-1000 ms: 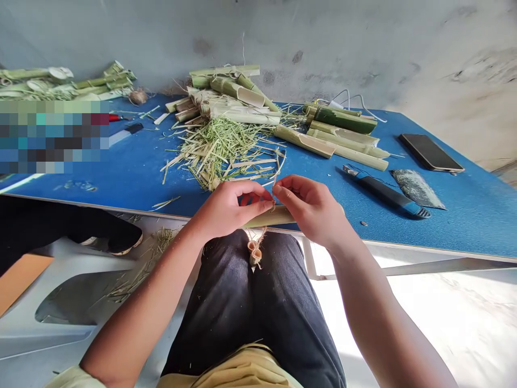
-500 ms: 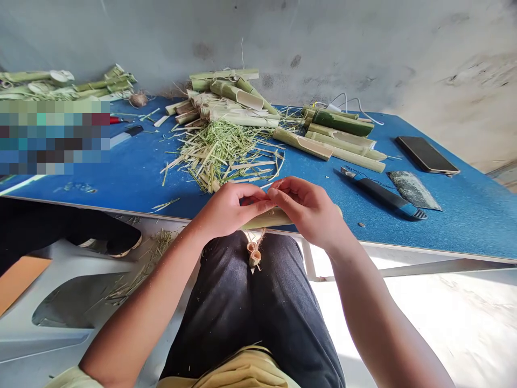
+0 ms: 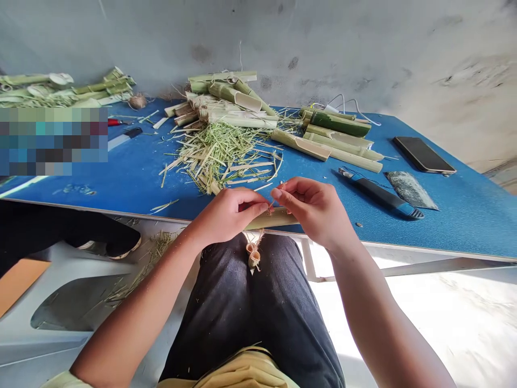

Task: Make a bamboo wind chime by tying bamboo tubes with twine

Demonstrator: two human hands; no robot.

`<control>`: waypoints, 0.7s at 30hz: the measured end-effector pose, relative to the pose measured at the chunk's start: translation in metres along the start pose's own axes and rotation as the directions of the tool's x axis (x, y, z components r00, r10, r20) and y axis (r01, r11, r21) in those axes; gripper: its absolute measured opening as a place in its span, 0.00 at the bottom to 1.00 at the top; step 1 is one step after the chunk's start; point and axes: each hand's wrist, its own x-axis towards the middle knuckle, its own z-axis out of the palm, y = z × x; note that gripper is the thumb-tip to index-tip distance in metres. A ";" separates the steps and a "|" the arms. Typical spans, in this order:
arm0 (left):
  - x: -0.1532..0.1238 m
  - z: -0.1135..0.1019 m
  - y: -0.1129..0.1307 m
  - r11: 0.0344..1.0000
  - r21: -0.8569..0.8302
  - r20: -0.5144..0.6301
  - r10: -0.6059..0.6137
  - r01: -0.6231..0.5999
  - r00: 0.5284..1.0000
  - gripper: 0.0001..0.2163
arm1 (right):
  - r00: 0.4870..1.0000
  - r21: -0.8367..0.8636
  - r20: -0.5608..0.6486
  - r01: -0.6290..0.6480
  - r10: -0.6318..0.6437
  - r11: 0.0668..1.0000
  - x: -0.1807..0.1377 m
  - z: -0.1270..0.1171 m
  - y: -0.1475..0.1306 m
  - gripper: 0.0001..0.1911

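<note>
Across the table's front edge lies a piece of green bamboo, partly covered by both hands. Above it my left hand is closed, thumb against the fingers, pinching a thin brown twine. Facing it, my right hand is also closed, with thumb and forefinger on the twine near its end. A short stretch of the twine shows between the fingertips. Below the bamboo, small cut bamboo tubes hang on twine over my lap.
Bamboo shavings and split bamboo are heaped behind my hands on the blue table. At right lie a utility knife, sandpaper and a phone. A twine ball and a knife lie at left.
My fingertips, which met before, have drawn slightly apart, and twine now shows between them. The bamboo and hanging tubes remain in about the same place.
</note>
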 end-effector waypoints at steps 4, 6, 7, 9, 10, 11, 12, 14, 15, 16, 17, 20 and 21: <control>-0.002 -0.001 0.001 1.000 -0.012 0.047 0.020 -0.019 0.999 0.10 | 0.999 -0.009 0.038 0.004 -0.004 1.000 0.000 -0.002 0.001 0.27; -0.002 0.000 0.001 1.000 0.015 0.050 0.023 -0.023 0.998 0.09 | 0.999 0.016 0.039 -0.001 0.000 1.000 0.000 -0.002 0.001 0.27; -0.002 0.000 0.001 0.999 0.035 0.047 0.028 -0.030 0.999 0.09 | 0.999 0.027 0.037 -0.002 0.001 1.000 0.000 -0.002 0.001 0.27; -0.003 0.000 0.002 0.997 0.056 0.038 0.048 -0.050 0.998 0.09 | 0.999 0.037 0.038 0.000 -0.002 0.999 0.000 -0.001 0.001 0.26; -0.003 -0.001 0.002 0.997 0.053 0.031 0.060 -0.062 0.998 0.09 | 0.999 0.039 0.041 0.005 -0.006 0.999 0.001 -0.001 0.000 0.26; -0.003 -0.001 0.003 0.996 0.048 0.021 0.071 -0.072 0.997 0.09 | 0.999 0.043 0.044 0.011 -0.013 0.999 0.001 -0.001 -0.001 0.25; -0.003 -0.002 0.003 0.996 0.038 0.010 0.078 -0.078 0.997 0.09 | 0.999 0.045 0.049 0.019 -0.021 0.999 0.000 -0.002 -0.001 0.25; -0.003 -0.003 0.003 0.997 0.012 0.000 0.074 -0.074 0.997 0.11 | 0.998 0.042 0.050 0.035 -0.037 0.999 -0.001 -0.003 -0.003 0.24; -0.002 -0.003 0.003 0.998 0.000 0.003 0.063 -0.063 0.998 0.12 | 0.998 0.034 0.048 0.042 -0.043 0.999 -0.002 -0.004 -0.005 0.23; -0.001 -0.003 0.003 0.999 -0.008 0.006 0.050 -0.050 0.999 0.12 | 0.998 0.021 0.045 0.048 -0.048 0.999 -0.003 -0.005 -0.006 0.23; -0.001 -0.002 0.002 0.999 -0.013 0.004 0.037 -0.037 0.999 0.13 | 0.998 0.005 0.042 0.052 -0.052 0.999 -0.004 -0.006 -0.007 0.23; 0.001 0.000 0.002 1.000 -0.010 -0.015 0.026 -0.026 1.000 0.13 | 0.996 -0.040 0.035 0.078 -0.077 0.996 -0.008 -0.007 -0.012 0.22; 0.001 0.000 0.003 0.999 -0.014 -0.019 0.031 -0.032 0.999 0.13 | 0.996 -0.049 0.031 0.088 -0.086 0.995 -0.010 -0.007 -0.014 0.21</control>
